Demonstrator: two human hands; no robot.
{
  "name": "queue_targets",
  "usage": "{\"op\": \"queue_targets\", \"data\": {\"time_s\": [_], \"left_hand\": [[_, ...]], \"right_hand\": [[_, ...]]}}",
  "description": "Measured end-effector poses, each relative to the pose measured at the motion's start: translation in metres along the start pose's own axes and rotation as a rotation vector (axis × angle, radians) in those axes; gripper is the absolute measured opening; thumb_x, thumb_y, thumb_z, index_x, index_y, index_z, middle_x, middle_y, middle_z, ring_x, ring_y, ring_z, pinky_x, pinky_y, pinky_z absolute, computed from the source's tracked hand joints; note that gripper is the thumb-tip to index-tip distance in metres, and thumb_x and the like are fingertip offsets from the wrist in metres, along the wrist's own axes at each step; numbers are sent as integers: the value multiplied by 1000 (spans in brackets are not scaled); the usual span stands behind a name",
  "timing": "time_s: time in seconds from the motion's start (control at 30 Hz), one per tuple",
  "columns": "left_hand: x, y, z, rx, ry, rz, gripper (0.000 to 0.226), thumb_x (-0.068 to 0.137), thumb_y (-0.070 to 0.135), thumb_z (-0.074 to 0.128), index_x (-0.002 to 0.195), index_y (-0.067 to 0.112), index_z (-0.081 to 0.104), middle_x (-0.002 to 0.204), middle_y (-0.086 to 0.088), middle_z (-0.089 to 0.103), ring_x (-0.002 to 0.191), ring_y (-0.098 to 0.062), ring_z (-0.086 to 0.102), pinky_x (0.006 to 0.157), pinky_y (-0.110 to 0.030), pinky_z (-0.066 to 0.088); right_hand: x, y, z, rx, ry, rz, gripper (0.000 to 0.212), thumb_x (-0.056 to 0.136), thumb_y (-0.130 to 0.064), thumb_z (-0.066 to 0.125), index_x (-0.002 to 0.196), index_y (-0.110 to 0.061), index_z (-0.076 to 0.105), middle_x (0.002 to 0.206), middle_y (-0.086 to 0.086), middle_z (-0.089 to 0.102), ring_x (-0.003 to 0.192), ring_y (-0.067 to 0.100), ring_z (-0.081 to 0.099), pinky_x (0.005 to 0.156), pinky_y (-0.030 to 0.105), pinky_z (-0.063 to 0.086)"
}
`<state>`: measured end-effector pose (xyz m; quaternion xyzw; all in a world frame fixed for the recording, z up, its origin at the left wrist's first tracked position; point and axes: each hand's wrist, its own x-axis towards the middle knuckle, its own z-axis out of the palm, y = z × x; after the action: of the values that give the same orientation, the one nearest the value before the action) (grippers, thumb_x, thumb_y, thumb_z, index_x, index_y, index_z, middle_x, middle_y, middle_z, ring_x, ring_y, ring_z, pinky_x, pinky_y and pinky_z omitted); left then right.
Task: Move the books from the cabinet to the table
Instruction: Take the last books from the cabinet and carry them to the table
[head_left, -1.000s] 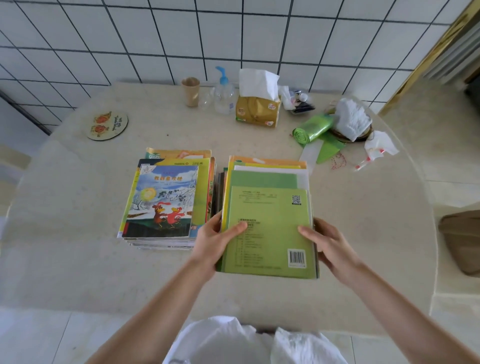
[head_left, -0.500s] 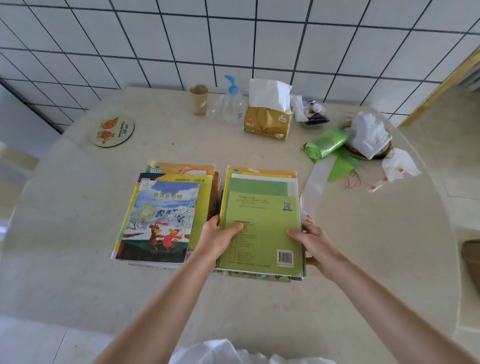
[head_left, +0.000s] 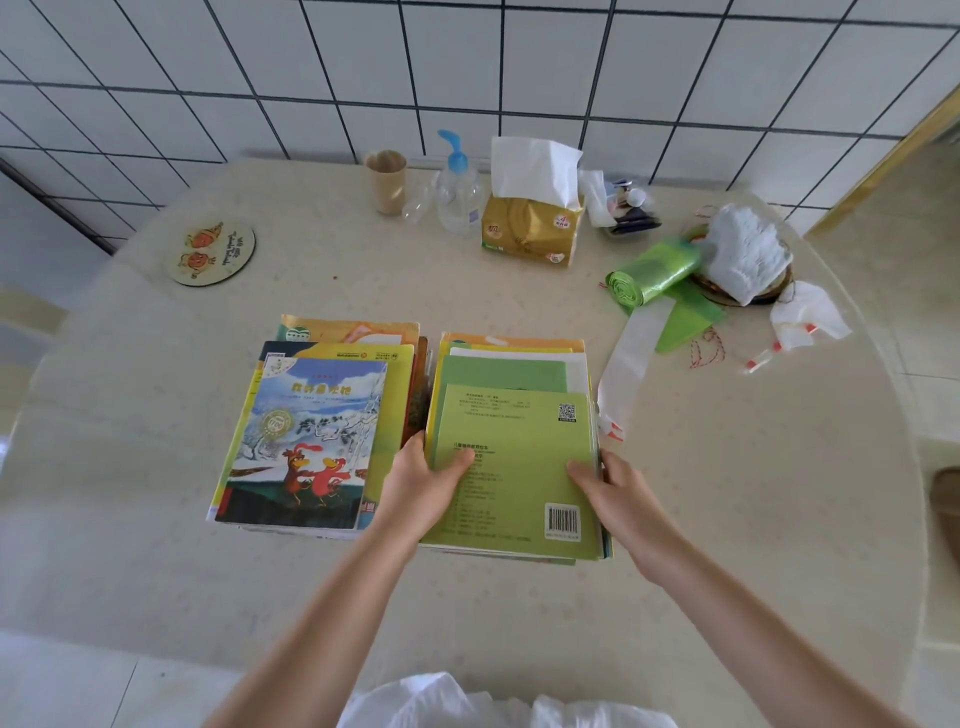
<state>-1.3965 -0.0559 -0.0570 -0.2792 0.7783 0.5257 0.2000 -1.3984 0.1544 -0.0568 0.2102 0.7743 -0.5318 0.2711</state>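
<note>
On the table (head_left: 156, 519), near edge: green book (head_left: 514, 467) being set on the right pile.
L hand (head_left: 421, 480) & R hand (head_left: 615, 491) pinch its two sides, thumbs on the cover; the pile sits just beside the left stack (head_left: 311, 431). I'd say: lower flat, square the edges w/ the books below, then release both at once.

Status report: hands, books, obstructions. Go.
Left hand and right hand grip the green book by its sides, atop the right stack on the table. Left stack alongside. Nothing obstructing.
</note>
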Motion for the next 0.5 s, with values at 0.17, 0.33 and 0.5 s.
{"op": "queue_targets", "data": {"time_s": [0.17,0.33,0.5], "left_hand": [[-2,2,-1,143,-86,-55,41,89,41,62,120,20,45,116,3,60,102,-16,59,88,-39,50],[-6,2,-3,155,-110,-89,85,88,45,61,152,24,10,154,-3,33,135,-25,40,111,-49,35],[-15,-2,3,222,-88,-29,94,91,40,60,152,27,-9,160,-4,18,141,-27,31,113,-47,30]], "right_hand": [[-11,7,8,-171,62,-64,30,96,-31,45,125,-24,49,112,0,66,100,24,63,79,45,55],[-20,10,18,-238,66,-116,46,94,-28,50,138,-27,36,122,4,60,107,27,58,85,44,52],[-24,12,19,-319,54,-118,63,92,-26,51,148,-26,22,131,8,54,115,31,52,95,37,44]]}}
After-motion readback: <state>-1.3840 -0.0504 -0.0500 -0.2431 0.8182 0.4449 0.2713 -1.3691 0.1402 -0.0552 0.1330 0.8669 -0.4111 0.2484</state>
